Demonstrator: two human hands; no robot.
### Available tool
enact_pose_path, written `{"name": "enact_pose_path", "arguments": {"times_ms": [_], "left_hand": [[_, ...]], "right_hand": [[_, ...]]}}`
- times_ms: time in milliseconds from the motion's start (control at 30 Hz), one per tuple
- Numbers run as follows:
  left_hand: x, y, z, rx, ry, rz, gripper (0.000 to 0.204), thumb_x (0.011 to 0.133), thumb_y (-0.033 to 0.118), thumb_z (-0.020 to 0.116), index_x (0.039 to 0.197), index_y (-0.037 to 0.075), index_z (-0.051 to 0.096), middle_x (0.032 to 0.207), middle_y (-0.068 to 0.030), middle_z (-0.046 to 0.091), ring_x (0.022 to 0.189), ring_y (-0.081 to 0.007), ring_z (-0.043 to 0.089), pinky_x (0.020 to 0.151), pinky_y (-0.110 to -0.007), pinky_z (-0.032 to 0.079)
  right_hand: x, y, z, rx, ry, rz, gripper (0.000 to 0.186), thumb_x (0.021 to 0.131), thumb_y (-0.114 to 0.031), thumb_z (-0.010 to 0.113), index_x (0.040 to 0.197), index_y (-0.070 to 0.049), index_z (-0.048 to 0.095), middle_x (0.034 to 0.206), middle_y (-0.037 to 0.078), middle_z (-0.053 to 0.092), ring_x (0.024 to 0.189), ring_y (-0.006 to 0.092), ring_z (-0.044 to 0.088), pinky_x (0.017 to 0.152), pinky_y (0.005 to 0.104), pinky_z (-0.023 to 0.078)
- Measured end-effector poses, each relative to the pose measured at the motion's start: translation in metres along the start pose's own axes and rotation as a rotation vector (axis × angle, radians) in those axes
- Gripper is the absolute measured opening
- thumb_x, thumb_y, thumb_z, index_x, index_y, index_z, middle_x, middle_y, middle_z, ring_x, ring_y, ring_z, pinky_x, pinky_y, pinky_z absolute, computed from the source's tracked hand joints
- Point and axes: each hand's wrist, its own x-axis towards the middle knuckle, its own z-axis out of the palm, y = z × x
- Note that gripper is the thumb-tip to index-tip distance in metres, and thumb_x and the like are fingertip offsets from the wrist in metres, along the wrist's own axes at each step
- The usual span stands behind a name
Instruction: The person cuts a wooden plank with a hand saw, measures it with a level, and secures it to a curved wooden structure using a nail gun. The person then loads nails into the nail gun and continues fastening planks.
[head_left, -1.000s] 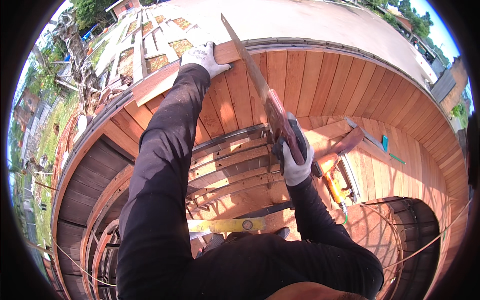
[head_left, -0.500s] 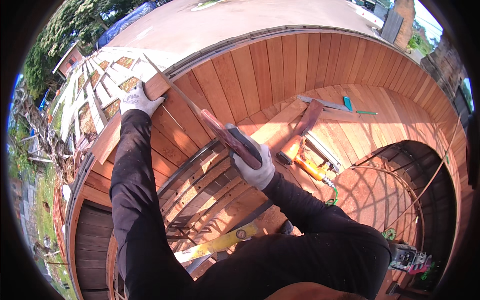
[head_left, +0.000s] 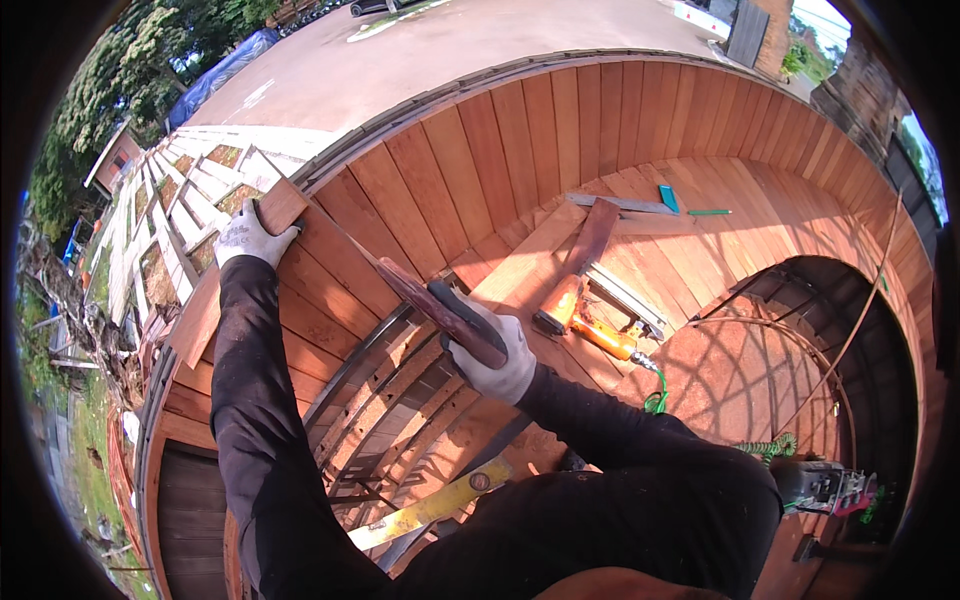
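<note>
Sunlit outdoors, a curved wall (head_left: 485, 165) of upright wooden slats rings the scene, with a paved lot (head_left: 470, 70) beyond its far side. Near the middle left is a saw (head_left: 450, 315), its dark red handle in the right hand (head_left: 495, 358), whose grip is closed firmly around it. Its thin blade, seen almost edge-on, points far and left toward the end of a loose board (head_left: 200, 310); whether the two touch cannot be made out. That board lies along the top of the wall on the left, and the left hand (head_left: 252, 238) grasps it, fingers at the far edge and thumb at the near one. Both hands wear pale gloves.

Right of the saw, an orange nail gun (head_left: 603, 328) lies on the slatted worktop (head_left: 725, 270), a green hose (head_left: 656, 400) running from its near end. Just beyond it is a dark plank (head_left: 592, 235), then a square (head_left: 668, 200) with a turquoise part and, farther right, a green pencil (head_left: 710, 212). Nearer, to the left of the person's body, a yellow level (head_left: 430, 508) slants by the open framing (head_left: 385, 425). Trees (head_left: 120, 95) and a blue tarp (head_left: 222, 75) stand far left.
</note>
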Motion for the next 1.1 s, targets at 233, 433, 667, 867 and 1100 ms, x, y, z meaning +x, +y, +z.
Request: {"name": "enact_pose_path", "arguments": {"times_ms": [233, 433, 667, 867, 1100], "left_hand": [[0.0, -0.006, 0.006, 0.0, 0.047, 0.026, 0.085, 0.071, 0.063, 0.072, 0.13, 0.006, 0.052, 0.119, -0.0156, 0.065, 0.11, -0.0296, 0.065, 0.094, -0.041, 0.05], [0.001, -0.009, 0.004, -0.023, -0.05, 0.002, 0.089, 0.071, 0.066, 0.069, 0.136, 0.007, 0.05, 0.127, -0.0134, 0.062, 0.114, -0.0258, 0.063, 0.098, -0.038, 0.049], [0.003, -0.007, 0.008, -0.021, 0.036, 0.05, 0.087, 0.072, 0.066, 0.069, 0.134, 0.008, 0.05, 0.125, -0.0129, 0.062, 0.116, -0.0255, 0.061, 0.096, -0.038, 0.05], [0.005, -0.01, 0.015, 0.007, 0.098, 0.064, 0.089, 0.072, 0.065, 0.069, 0.136, 0.007, 0.048, 0.125, -0.0138, 0.062, 0.119, -0.0263, 0.059, 0.097, -0.039, 0.05], [0.0, -0.006, 0.009, -0.002, 0.001, 0.059, 0.088, 0.073, 0.065, 0.069, 0.136, 0.007, 0.048, 0.126, -0.0144, 0.062, 0.116, -0.0269, 0.062, 0.098, -0.04, 0.05]], "right_hand": [[0.02, -0.01, -0.004, -0.089, 0.038, -0.138, 0.054, 0.083, -0.005, 0.061, 0.136, 0.003, 0.051, 0.11, 0.018, 0.069, 0.087, 0.0175, 0.068, 0.08, 0.03, 0.053], [0.035, 0.001, 0.015, -0.086, 0.065, -0.139, 0.051, 0.086, -0.01, 0.062, 0.134, 0.004, 0.052, 0.098, 0.015, 0.069, 0.073, 0.0144, 0.066, 0.068, 0.0282, 0.052], [-0.022, -0.011, -0.023, 0.107, 0.031, 0.144, 0.063, 0.088, -0.025, 0.065, 0.14, 0.005, 0.047, 0.096, 0.005, 0.071, 0.066, 0.0088, 0.061, 0.062, 0.0246, 0.049], [0.064, 0.015, 0.026, -0.33, 0.154, -0.248, 0.038, 0.085, -0.011, 0.069, 0.119, 0.004, 0.06, 0.105, 0.018, 0.068, 0.095, 0.0253, 0.068, 0.083, 0.0333, 0.051], [-0.023, -0.016, -0.021, 0.098, 0.017, 0.208, 0.053, 0.087, -0.011, 0.059, 0.137, 0.004, 0.051, 0.119, 0.018, 0.066, 0.103, 0.0208, 0.065, 0.087, 0.0316, 0.05]]}}
